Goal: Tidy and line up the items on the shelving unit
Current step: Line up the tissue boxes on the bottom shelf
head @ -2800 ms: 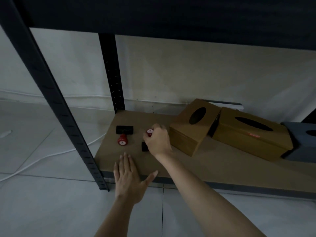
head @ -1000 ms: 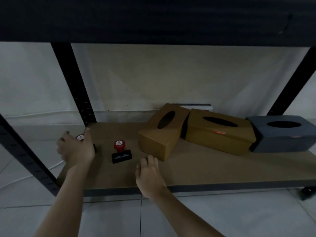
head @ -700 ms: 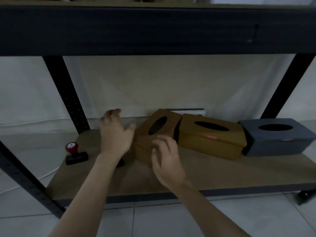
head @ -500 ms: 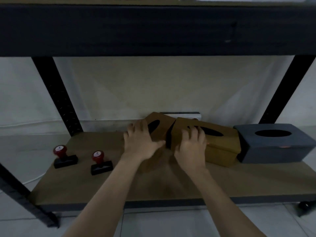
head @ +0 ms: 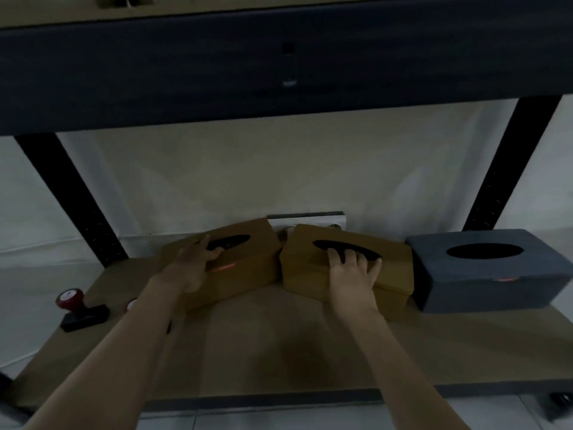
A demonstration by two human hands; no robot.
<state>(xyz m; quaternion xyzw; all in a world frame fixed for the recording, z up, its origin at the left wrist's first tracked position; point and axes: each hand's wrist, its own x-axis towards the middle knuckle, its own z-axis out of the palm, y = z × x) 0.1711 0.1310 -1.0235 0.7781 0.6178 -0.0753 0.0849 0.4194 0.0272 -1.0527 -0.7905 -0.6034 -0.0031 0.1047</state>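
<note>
Both hands had left the stamps: the spread left hand (head: 193,268) swung the left tan box (head: 235,268) nearly square while the right hand (head: 352,274), flat and spread, pinned the middle tan box (head: 393,268), closing the row.

The 2 brown boxes (head: 248,262) (head: 393,259) are looking like matt wood, the grey box (head: 496,287) like matt cloth or leatherette. The shelf board (head: 279,352) is showing smooth matt fibreboard; the frame (head: 511,162) is looking like matt black metal. The stamp (head: 77,308) is showing glossy red plastic.

Storage corner: metal shelving unit (head: 288,63) (dark uprights) against wall, tiled floor (head: 279,420).
</note>
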